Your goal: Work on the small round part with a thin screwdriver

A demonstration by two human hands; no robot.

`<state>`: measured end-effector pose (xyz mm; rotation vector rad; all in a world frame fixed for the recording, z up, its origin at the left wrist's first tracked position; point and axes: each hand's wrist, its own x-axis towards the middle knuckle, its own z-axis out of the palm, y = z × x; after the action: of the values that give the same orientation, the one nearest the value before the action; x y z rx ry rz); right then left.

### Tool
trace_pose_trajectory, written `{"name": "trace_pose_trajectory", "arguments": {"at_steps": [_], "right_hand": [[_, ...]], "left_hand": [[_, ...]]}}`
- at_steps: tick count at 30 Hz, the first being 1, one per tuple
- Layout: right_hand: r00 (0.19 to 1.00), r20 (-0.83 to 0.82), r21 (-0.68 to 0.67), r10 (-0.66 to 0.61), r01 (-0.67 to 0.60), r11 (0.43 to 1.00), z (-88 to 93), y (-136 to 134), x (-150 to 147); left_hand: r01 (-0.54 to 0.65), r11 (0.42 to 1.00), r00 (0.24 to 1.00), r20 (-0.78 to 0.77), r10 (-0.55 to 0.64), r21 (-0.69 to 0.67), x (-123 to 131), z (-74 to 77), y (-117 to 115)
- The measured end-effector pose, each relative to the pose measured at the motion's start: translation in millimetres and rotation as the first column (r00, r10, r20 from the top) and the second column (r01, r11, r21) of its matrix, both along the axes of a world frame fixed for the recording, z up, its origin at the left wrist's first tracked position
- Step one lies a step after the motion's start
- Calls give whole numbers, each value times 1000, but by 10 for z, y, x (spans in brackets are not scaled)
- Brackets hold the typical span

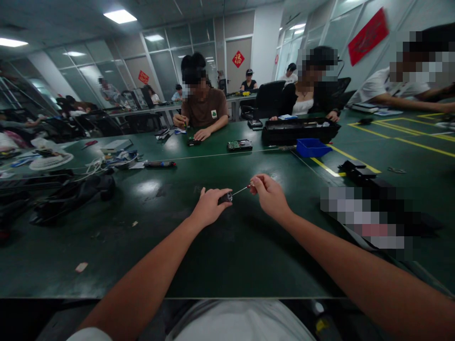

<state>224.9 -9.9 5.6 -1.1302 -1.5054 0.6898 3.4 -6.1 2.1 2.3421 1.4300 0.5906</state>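
Note:
Over the middle of the green table, my left hand (209, 207) is closed round a small dark cylindrical part (226, 197), whose round end faces right. Fingers cover much of that part, so its kind is unclear. My right hand (269, 194) pinches the handle of a screwdriver (241, 191). The thin shaft points left and its tip meets or lies very near the cylinder's round end; actual contact cannot be made out.
On the green table (199, 265) lie a dark bag-like item (76, 194), a pen-shaped tool (159, 164), a circuit board (240, 145), a blue bin (313, 148) and a long black housing (300, 131). Black parts (366, 175) stand at right. Several people sit across and alongside.

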Motion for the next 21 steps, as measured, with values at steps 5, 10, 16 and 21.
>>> {"name": "trace_pose_trajectory", "arguments": {"at_steps": [5,10,16,21], "right_hand": [[969,236,60,-74,61,996,102,-84,-5],[940,318,123,-127,92,988,134,-107,1],[952,276,67,-135,121,990,139,-116,3],[949,292,57,-121,109,992,125,-94,9]], "left_hand": [[24,1000,1000,-8,-24,-5,9,-20,8],[47,999,994,98,-46,-7,18,-29,18],[-81,994,969,230,95,-67,7,24,34],[-114,983,933,324,157,-146,8,174,3]]}}
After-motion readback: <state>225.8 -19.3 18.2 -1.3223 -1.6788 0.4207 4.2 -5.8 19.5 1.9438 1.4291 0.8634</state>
